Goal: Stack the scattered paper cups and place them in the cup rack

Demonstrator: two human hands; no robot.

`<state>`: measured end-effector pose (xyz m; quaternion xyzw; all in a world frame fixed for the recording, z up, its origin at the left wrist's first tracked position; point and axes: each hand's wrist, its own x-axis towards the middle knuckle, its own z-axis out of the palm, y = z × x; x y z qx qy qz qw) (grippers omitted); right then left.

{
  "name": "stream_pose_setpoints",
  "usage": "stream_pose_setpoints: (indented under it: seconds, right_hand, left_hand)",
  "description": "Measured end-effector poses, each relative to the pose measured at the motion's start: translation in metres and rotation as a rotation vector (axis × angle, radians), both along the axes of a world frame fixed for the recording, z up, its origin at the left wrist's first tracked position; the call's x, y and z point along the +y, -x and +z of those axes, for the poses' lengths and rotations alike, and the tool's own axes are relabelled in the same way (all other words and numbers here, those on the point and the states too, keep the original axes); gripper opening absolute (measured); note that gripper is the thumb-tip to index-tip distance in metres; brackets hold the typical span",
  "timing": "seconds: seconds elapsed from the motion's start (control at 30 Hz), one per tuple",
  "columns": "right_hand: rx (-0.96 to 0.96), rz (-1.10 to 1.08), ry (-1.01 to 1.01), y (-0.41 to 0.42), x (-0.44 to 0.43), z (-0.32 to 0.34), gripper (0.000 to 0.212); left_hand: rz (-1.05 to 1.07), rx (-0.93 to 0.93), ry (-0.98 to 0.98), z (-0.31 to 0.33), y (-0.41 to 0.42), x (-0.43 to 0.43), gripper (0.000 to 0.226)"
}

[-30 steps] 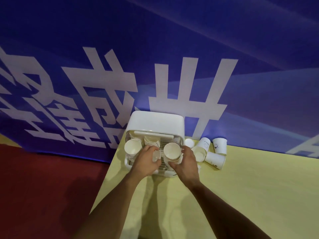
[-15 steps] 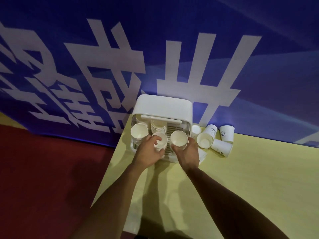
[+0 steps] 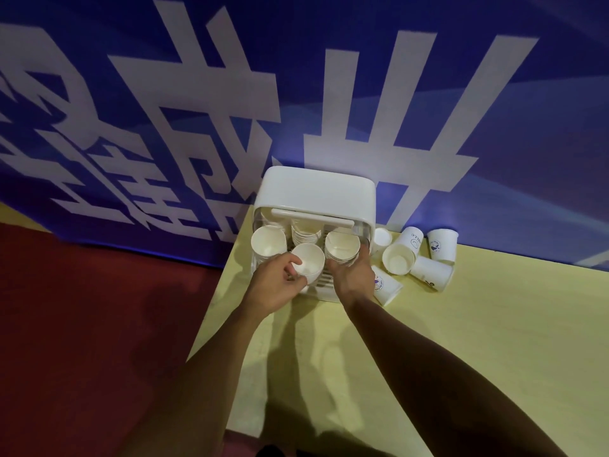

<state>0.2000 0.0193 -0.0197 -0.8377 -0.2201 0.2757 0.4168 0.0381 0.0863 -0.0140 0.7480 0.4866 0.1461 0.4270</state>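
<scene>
My left grip (image 3: 276,285) clasps the middle stack (image 3: 308,260), my right grip (image 3: 352,275) the right stack (image 3: 342,247), apparently to seat both upright in the cup rack (image 3: 314,192) (loose cups (image 3: 431,273) lie right of it).

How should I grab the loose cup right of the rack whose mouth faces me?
Probably pinch the open-mouthed cup at its near rim, thumb inside, coming from above: its mouth tilts up toward you, and other cups crowd its walls.

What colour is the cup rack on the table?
The cup rack is plain white; the head view shows it best.
</scene>
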Motion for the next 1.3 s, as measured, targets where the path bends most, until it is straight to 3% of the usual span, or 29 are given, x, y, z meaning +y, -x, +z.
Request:
stream_pose_setpoints:
  seconds: [0.3,0.6,0.73,1.03,1.3]
  right_hand:
    - [0.057,-0.107,-0.002,0.001,0.026,-0.001,0.075]
    - [-0.027,-0.018,0.088,-0.01,0.023,-0.005,0.07]
    - [-0.087,0.057,0.061,-0.011,0.004,-0.003,0.069]
    - [-0.123,0.055,0.204,-0.052,-0.064,-0.012,0.044]
    - [-0.15,0.057,0.221,-0.111,-0.111,-0.015,0.05]
  left_hand:
    - [0.029,-0.028,0.016,-0.008,-0.001,0.012,0.029]
    - [0.03,-0.016,0.0,-0.007,-0.004,0.01,0.03]
    - [0.029,0.018,-0.038,-0.005,-0.009,0.003,0.033]
    - [0.011,0.038,-0.076,0.002,-0.046,-0.039,0.034]
    - [-0.17,0.11,-0.08,-0.005,-0.101,-0.076,0.035]
